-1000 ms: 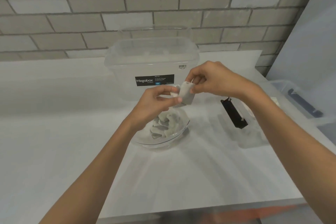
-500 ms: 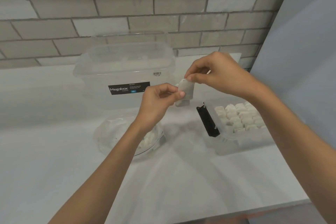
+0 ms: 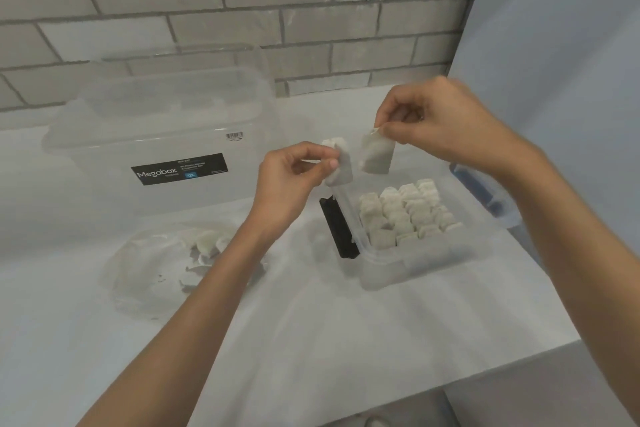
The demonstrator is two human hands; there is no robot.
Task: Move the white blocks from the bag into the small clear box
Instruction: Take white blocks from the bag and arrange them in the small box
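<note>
since half a second ago the two hands have been drawn apart, and what was held together between them as one white lump is now seen as two separate pieces with a narrow gap between. one white block is pinched between thumb and fingertips of the left hand, the other fingers being curled. the second white block is pinched at its upper corner by the right hand and hangs down from it. both pieces are soft-edged, roughly rectangular and matte, with a slightly grainy surface. they are held in the air above the left rim of the small clear box.

the small clear box is made of translucent plastic with rounded corners, and a black latch is seen on its left side. it is packed with rows of white blocks of the same chalky look, placed tightly one beside another.

to the left, the bag of thin crumpled clear film lies open on the table, partly hidden by the left forearm, and some irregular white pieces are seen inside it. behind the bag a large clear box with a black label is placed against the grey brick wall. the table is white and smooth.
</note>
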